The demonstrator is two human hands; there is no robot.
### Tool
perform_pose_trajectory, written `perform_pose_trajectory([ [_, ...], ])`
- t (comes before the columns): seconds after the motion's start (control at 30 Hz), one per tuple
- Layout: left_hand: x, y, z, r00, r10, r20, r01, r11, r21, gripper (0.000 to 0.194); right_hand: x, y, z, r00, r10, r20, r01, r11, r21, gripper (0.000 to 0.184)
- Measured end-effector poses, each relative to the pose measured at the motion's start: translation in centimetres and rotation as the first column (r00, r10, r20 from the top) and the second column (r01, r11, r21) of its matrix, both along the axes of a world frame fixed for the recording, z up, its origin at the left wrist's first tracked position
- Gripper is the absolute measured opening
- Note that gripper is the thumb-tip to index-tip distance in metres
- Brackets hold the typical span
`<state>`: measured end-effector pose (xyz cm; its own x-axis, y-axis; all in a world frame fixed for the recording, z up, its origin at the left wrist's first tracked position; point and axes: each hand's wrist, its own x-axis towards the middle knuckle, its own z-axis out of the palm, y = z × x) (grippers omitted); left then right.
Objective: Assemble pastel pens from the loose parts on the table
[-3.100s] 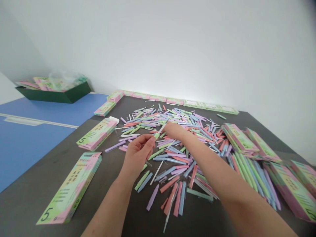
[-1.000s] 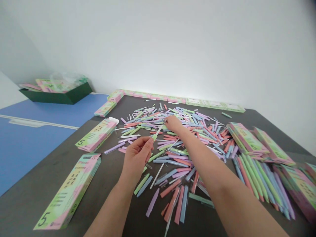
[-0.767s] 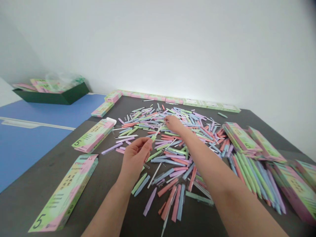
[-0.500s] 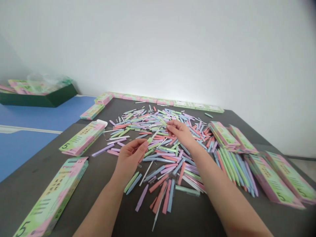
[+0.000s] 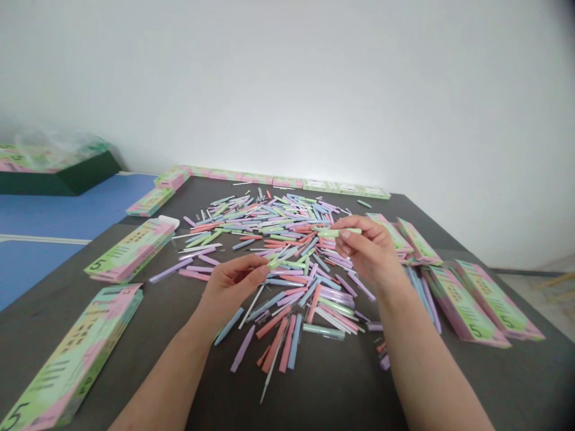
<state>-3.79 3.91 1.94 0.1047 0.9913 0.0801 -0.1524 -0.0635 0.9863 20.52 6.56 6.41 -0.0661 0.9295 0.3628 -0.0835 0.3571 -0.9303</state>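
Observation:
My right hand (image 5: 371, 245) pinches a light green pen barrel (image 5: 331, 232), held nearly level above the right side of the pen pile. My left hand (image 5: 236, 281) is closed in a pinch on a small green pen tip (image 5: 272, 263); a thin white refill (image 5: 283, 252) seems to stick out of it towards the upper right. Below and beyond both hands spreads a loose pile of pen parts (image 5: 269, 221) in green, blue, purple and coral, with white refills among them. Several coral and blue barrels (image 5: 274, 344) lie nearest to me.
Printed pen boxes lie at the left (image 5: 74, 353) and right (image 5: 467, 305) of the dark table (image 5: 341, 395); a row of boxes (image 5: 287, 182) lines the far edge. Blue barrels (image 5: 424, 293) lie by my right forearm. A dark green bin (image 5: 58, 181) stands on the blue surface.
My right hand has moved right, away from my left hand, and the green barrel in it now shows level. My left hand keeps its pinch. The view has shifted slightly right.

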Motion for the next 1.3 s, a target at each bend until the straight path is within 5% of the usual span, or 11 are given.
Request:
perform_pose_trajectory([
  [0.8, -0.5, -0.1, -0.1, 0.998, -0.063, 0.018, 0.063, 0.998, 0.03, 0.02, -0.1, -0.5, 0.3, 0.997, 0.068, 0.032, -0.069, 0.997, 0.037, 0.016],
  [1.1, -0.5, -0.1, 0.0, 0.997, -0.071, 0.018, 0.071, 0.997, 0.022, 0.02, -0.2, -1.1, 1.2, 0.916, 0.226, 0.332, -0.236, 0.972, -0.011, 0.026],
  [1.3, -0.6, -0.1, -0.2, 0.996, -0.084, 0.021, 0.084, 0.996, 0.026, 0.019, 0.3, -1.2, 0.8, 0.946, 0.171, 0.276, -0.185, 0.982, 0.027, 0.025],
])
